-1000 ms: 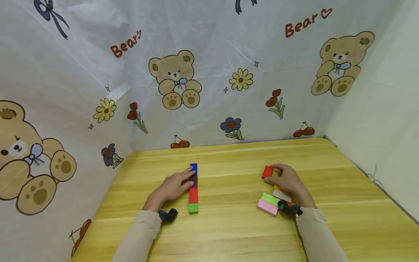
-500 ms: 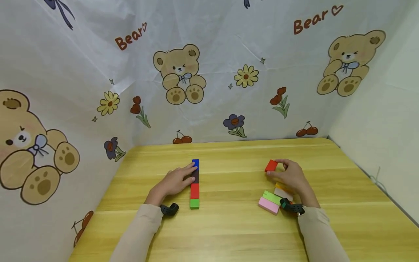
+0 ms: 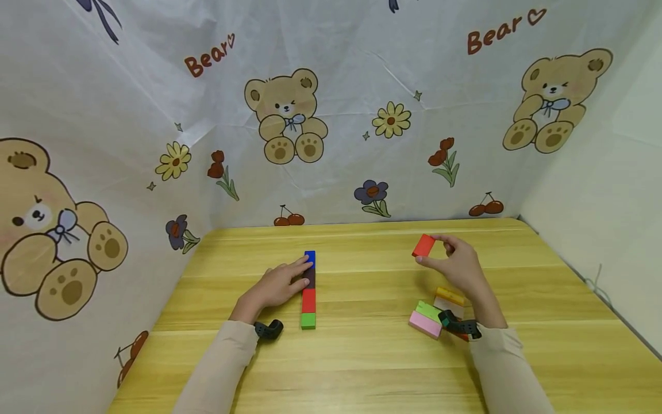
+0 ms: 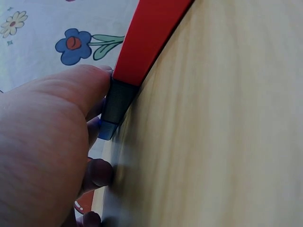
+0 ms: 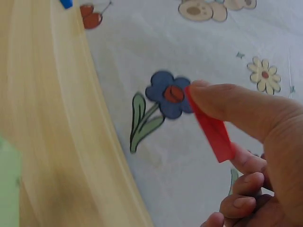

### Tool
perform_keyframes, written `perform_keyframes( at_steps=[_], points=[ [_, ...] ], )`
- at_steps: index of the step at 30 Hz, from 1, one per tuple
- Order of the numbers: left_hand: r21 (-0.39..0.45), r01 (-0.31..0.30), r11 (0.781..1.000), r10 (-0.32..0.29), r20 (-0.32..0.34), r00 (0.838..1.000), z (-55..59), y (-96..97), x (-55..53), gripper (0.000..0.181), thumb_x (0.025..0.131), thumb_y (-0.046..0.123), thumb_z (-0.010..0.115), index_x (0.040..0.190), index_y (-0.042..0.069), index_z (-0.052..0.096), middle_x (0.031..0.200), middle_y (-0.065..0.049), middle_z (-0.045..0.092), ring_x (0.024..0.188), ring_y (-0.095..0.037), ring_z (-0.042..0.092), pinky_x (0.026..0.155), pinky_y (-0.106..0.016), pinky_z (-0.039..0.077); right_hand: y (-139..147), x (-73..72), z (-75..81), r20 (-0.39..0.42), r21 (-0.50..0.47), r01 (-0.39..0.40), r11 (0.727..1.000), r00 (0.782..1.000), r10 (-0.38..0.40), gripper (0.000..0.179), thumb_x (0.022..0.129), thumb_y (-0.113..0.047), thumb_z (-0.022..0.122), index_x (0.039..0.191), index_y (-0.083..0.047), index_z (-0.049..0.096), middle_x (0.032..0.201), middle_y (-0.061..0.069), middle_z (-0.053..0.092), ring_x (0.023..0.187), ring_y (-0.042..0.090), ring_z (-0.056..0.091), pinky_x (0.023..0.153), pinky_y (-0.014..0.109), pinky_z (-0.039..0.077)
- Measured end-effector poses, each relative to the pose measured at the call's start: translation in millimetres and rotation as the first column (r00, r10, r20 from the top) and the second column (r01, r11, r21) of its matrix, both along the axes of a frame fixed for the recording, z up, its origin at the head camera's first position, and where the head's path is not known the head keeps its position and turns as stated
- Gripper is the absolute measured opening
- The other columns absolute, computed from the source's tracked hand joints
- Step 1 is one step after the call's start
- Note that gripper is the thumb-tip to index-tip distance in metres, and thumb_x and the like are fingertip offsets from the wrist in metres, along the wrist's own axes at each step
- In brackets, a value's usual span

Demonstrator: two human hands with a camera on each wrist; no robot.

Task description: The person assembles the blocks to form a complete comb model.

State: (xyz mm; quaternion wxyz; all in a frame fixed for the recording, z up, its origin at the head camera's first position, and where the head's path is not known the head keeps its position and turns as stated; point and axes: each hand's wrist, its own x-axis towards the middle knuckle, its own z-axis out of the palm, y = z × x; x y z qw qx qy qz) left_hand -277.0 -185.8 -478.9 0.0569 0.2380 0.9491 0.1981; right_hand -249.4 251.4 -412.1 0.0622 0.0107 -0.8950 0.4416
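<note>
On the table a straight row of blocks runs away from me: a green block (image 3: 308,321), a red block (image 3: 308,301), a dark block (image 3: 308,279) and a blue block (image 3: 310,257) at the far end. My left hand (image 3: 276,286) rests against the row, its fairly straight fingertips on the blue block and its thumb touching the dark one. Over the right side of the table, my right hand (image 3: 460,265) pinches another red block (image 3: 424,245) between thumb and fingers, tilted and raised off the surface. The right wrist view shows this red block (image 5: 215,135) edge-on in the pinch.
Beneath my right wrist lies a group of blocks: a pink block (image 3: 425,325), a light green block (image 3: 428,310), a yellow-orange block (image 3: 450,296), a beige block (image 3: 449,307) and a partly hidden red one. A bear-printed cloth (image 3: 331,190) stands behind the table.
My right hand has lifted the red block up off the table, moving it slightly away from the group. The left hand stays on the row. The head view has shifted slightly.
</note>
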Motion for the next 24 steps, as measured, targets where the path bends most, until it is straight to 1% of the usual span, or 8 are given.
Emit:
perform_keyframes(
  at_steps=[1,3,5,7,9,16,19,24],
  points=[
    [0.0,-0.002,1.0,0.002,0.001,1.0,-0.2,0.0,0.3,0.058,0.104,0.049,0.046,0.158,0.031,0.034,0.167,0.009,0.022,0.148,-0.036,0.035,0.112,-0.068,0.027,-4.1,1.2,2.6,-0.008,-0.02,0.003,1.0,1.0,-0.004,0.078,0.079,-0.051,0.082,0.141,-0.012,0.055,0.127,0.016,0.049,0.121,0.033,0.048,0.1,0.043,0.048],
    [0.0,-0.003,1.0,0.003,0.0,1.0,-0.8,0.2,0.5,0.057,0.104,0.049,0.046,0.158,0.031,0.034,0.167,0.009,0.022,0.148,-0.036,0.035,0.112,-0.068,0.026,-11.3,1.8,5.6,-0.032,-0.055,0.006,0.998,0.999,-0.007,0.074,0.08,-0.05,0.082,0.139,-0.013,0.056,0.111,0.011,0.042,0.107,0.025,0.042,0.088,0.032,0.043],
    [-0.002,-0.006,1.0,0.006,-0.001,1.0,-1.4,0.2,0.5,0.057,0.104,0.049,0.046,0.158,0.032,0.034,0.167,0.009,0.022,0.148,-0.036,0.035,0.112,-0.068,0.026,-17.0,2.5,8.5,-0.064,-0.074,0.001,0.997,0.998,-0.006,0.071,0.08,-0.049,0.083,0.136,-0.014,0.058,0.102,0.007,0.036,0.097,0.021,0.039,0.076,0.027,0.038],
    [0.001,-0.01,1.0,0.01,0.0,1.0,-1.2,0.2,0.4,0.057,0.104,0.049,0.046,0.157,0.032,0.034,0.167,0.01,0.022,0.148,-0.036,0.036,0.112,-0.068,0.026,-21.2,3.2,11.7,-0.092,-0.091,-0.014,0.996,0.996,0.006,0.068,0.08,-0.047,0.083,0.134,-0.013,0.058,0.098,0.006,0.035,0.09,0.018,0.037,0.07,0.026,0.035],
    [0.001,-0.013,1.0,0.013,0.002,1.0,-0.7,-0.1,0.0,0.057,0.104,0.05,0.046,0.157,0.033,0.034,0.167,0.01,0.021,0.148,-0.035,0.036,0.113,-0.068,0.026,-24.8,4.6,15.4,-0.114,-0.109,-0.029,0.994,0.993,0.016,0.066,0.08,-0.045,0.084,0.132,-0.013,0.059,0.095,0.005,0.033,0.084,0.018,0.034,0.065,0.03,0.031],
    [0.004,-0.007,1.0,0.007,0.008,1.0,2.0,0.1,-0.7,0.057,0.104,0.049,0.047,0.157,0.032,0.034,0.167,0.01,0.022,0.148,-0.038,0.035,0.113,-0.07,0.025,-44.0,14.9,30.2,-0.124,-0.187,-0.112,0.976,0.988,0.09,0.062,0.08,-0.032,0.086,0.131,-0.011,0.059,0.095,0.006,0.033,0.081,0.018,0.032,0.062,0.029,0.03],
    [0.004,-0.002,1.0,0.001,0.013,1.0,2.5,0.4,-0.5,0.058,0.104,0.051,0.046,0.157,0.032,0.034,0.167,0.01,0.021,0.148,-0.037,0.036,0.113,-0.069,0.025,-59.1,20.0,31.8,-0.133,-0.198,-0.145,0.969,0.984,0.12,0.06,0.079,-0.027,0.087,0.131,-0.012,0.06,0.096,0.007,0.034,0.081,0.018,0.031,0.063,0.028,0.03],
    [0.005,-0.001,1.0,0.001,0.01,1.0,1.5,-0.7,0.2,0.057,0.104,0.05,0.046,0.157,0.032,0.034,0.167,0.011,0.021,0.148,-0.036,0.037,0.113,-0.068,0.026,-88.8,28.6,28.6,-0.141,-0.208,-0.191,0.959,0.976,0.164,0.06,0.075,-0.028,0.09,0.127,-0.017,0.062,0.095,0.007,0.036,0.082,0.019,0.032,0.063,0.027,0.03]
  ],
)
